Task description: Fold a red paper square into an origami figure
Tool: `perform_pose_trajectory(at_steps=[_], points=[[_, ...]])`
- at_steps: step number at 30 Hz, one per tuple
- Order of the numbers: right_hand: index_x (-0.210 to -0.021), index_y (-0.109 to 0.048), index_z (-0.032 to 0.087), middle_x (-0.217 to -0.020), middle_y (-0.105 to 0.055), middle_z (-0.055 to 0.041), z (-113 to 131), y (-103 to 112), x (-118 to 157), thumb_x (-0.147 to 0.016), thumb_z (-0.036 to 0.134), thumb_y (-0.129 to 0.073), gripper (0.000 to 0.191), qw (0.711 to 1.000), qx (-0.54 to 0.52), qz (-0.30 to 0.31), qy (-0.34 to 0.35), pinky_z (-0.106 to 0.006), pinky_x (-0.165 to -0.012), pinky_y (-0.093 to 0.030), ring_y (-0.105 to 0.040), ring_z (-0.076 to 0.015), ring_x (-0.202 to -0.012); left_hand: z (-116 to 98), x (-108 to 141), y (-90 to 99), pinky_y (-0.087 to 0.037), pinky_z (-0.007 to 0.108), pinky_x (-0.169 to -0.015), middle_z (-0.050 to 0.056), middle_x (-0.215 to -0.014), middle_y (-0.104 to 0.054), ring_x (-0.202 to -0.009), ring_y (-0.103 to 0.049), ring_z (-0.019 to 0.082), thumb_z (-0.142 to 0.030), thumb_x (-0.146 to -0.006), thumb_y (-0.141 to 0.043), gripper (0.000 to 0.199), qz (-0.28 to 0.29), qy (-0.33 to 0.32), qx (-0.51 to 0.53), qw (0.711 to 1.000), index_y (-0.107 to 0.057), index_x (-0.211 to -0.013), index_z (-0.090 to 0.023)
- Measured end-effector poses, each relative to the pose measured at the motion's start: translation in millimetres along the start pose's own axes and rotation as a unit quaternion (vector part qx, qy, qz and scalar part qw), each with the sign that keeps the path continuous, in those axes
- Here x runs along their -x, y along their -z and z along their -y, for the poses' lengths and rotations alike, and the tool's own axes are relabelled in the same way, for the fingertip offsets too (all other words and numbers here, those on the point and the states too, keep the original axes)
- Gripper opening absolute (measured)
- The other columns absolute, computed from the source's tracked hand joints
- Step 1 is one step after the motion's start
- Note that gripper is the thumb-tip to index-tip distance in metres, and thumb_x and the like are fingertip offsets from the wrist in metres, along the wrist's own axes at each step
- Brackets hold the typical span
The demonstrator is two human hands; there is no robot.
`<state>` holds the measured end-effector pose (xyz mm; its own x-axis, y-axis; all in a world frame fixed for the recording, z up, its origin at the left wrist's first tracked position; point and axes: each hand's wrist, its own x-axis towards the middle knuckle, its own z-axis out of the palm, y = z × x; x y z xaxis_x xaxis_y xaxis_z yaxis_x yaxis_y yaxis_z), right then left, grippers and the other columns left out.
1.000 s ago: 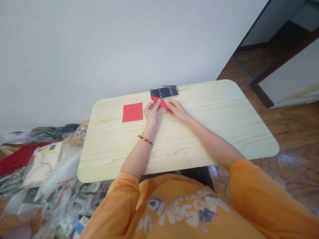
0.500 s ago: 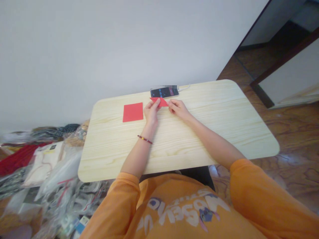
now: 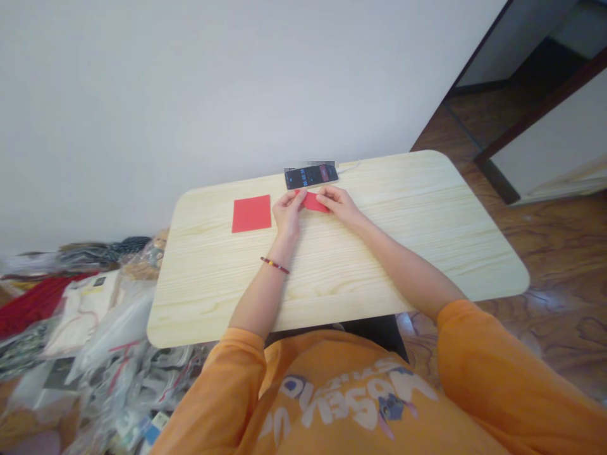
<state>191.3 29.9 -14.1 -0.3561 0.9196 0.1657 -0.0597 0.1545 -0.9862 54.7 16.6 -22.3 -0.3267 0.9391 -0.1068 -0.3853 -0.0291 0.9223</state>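
Between my two hands is a small piece of folded red paper [image 3: 313, 202], just in front of the phone. My left hand [image 3: 288, 213] pinches its left end, thumb on top. At the right end, the thumb and fingers of my right hand [image 3: 337, 203] are closed on the paper. Parts of the folds are hidden under my fingers. A flat square of red paper [image 3: 251, 213] lies on the table to the left of my left hand, apart from it.
A phone [image 3: 311, 176] with a lit timer screen and a white cable lies at the back edge of the pale wooden table [image 3: 379, 265]. The wall [image 3: 237, 82] rises behind. Clothes and plastic bags [image 3: 104, 328] are heaped on the left.
My right hand has shifted its grip on the folded paper, its thumb now on top. The paper has turned, and its pointed left tip no longer sticks out past my left thumb.
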Motion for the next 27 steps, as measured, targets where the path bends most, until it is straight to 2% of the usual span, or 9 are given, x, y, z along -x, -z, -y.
perform_pose_trajectory(at_steps=[5, 11, 14, 16, 19, 22, 24, 27], points=[[-0.066, -0.049, 0.019, -0.057, -0.043, 0.0048, -2.2, -1.3, -0.7, -0.068, 0.065, -0.067, 0.050, 1.000, -0.008, -0.002, 0.003, -0.024, -0.049, -0.024, -0.034, -0.0077, -0.051, -4.6, -1.3, 0.9, -0.051, 0.024, -0.070, 0.001, -0.069, -0.068, -0.071, -0.065, 0.012, -0.040, -0.064, -0.079, 0.028, 0.010, 0.021, 0.022, 1.000, -0.063, -0.063, -0.018], [-0.065, -0.051, 0.019, -0.055, -0.043, 0.0054, -5.2, 0.9, -3.1, -0.064, 0.068, -0.068, 0.052, 0.997, -0.021, -0.071, -0.002, -0.023, -0.047, -0.023, -0.033, -0.0071, -0.050, -11.1, -0.5, 0.5, -0.052, 0.028, -0.073, 0.007, -0.081, -0.072, -0.080, -0.069, 0.018, -0.059, -0.067, -0.071, 0.045, 0.044, 0.050, -0.018, 0.998, -0.071, -0.086, -0.017], [-0.065, -0.052, 0.019, -0.054, -0.046, 0.0050, -7.9, 3.8, -4.7, -0.063, 0.066, -0.070, 0.050, 0.995, -0.039, -0.093, -0.007, -0.023, -0.045, -0.024, -0.034, -0.0069, -0.048, -8.4, 1.6, -0.1, -0.052, 0.028, -0.075, 0.007, -0.083, -0.073, -0.077, -0.068, 0.017, -0.044, -0.053, -0.085, 0.046, 0.076, 0.039, -0.064, 0.994, -0.071, -0.086, -0.015], [-0.066, -0.054, 0.019, -0.055, -0.050, 0.0041, -9.7, 4.9, -5.4, -0.061, 0.063, -0.073, 0.048, 0.994, -0.042, -0.104, -0.016, -0.022, -0.044, -0.025, -0.036, -0.0070, -0.047, -5.4, 2.7, -0.1, -0.052, 0.029, -0.076, 0.007, -0.083, -0.074, -0.075, -0.068, 0.016, -0.038, -0.049, -0.087, 0.046, 0.092, 0.029, -0.078, 0.992, -0.072, -0.085, -0.014], [-0.067, -0.060, 0.018, -0.061, -0.059, 0.0018, -11.4, 5.0, -5.9, -0.058, 0.054, -0.078, 0.041, 0.990, -0.049, -0.132, -0.013, -0.022, -0.048, -0.034, -0.046, -0.0086, -0.052, -2.3, 3.2, 0.4, -0.052, 0.028, -0.073, 0.006, -0.078, -0.074, -0.069, -0.067, 0.015, -0.038, -0.050, -0.086, 0.041, 0.096, 0.020, -0.087, 0.991, -0.072, -0.080, -0.014], [-0.070, -0.063, 0.019, -0.069, -0.065, 0.0002, -12.5, 5.1, -5.7, -0.056, 0.042, -0.081, 0.033, 0.985, -0.043, -0.165, 0.012, -0.026, -0.060, -0.046, -0.057, -0.0123, -0.063, -1.4, 3.6, 0.3, -0.052, 0.026, -0.068, 0.005, -0.074, -0.073, -0.065, -0.065, 0.013, -0.037, -0.050, -0.086, 0.038, 0.102, 0.019, -0.095, 0.990, -0.072, -0.078, -0.014], [-0.072, -0.065, 0.019, -0.072, -0.067, -0.0004, -13.6, 5.7, -5.4, -0.058, 0.037, -0.080, 0.027, 0.984, -0.026, -0.176, 0.023, -0.028, -0.066, -0.049, -0.060, -0.0139, -0.068, -1.0, 4.5, -0.3, -0.051, 0.026, -0.066, 0.005, -0.073, -0.073, -0.063, -0.064, 0.012, -0.036, -0.052, -0.085, 0.037, 0.108, 0.015, -0.102, 0.989, -0.073, -0.079, -0.014], [-0.073, -0.068, 0.019, -0.074, -0.068, -0.0013, -15.1, 6.9, -4.6, -0.063, 0.031, -0.077, 0.018, 0.984, 0.004, -0.177, 0.029, -0.029, -0.067, -0.050, -0.062, -0.0146, -0.069, -0.6, 6.2, -1.3, -0.051, 0.025, -0.064, 0.006, -0.076, -0.074, -0.063, -0.063, 0.012, -0.036, -0.055, -0.084, 0.037, 0.112, 0.005, -0.119, 0.987, -0.074, -0.082, -0.013]])
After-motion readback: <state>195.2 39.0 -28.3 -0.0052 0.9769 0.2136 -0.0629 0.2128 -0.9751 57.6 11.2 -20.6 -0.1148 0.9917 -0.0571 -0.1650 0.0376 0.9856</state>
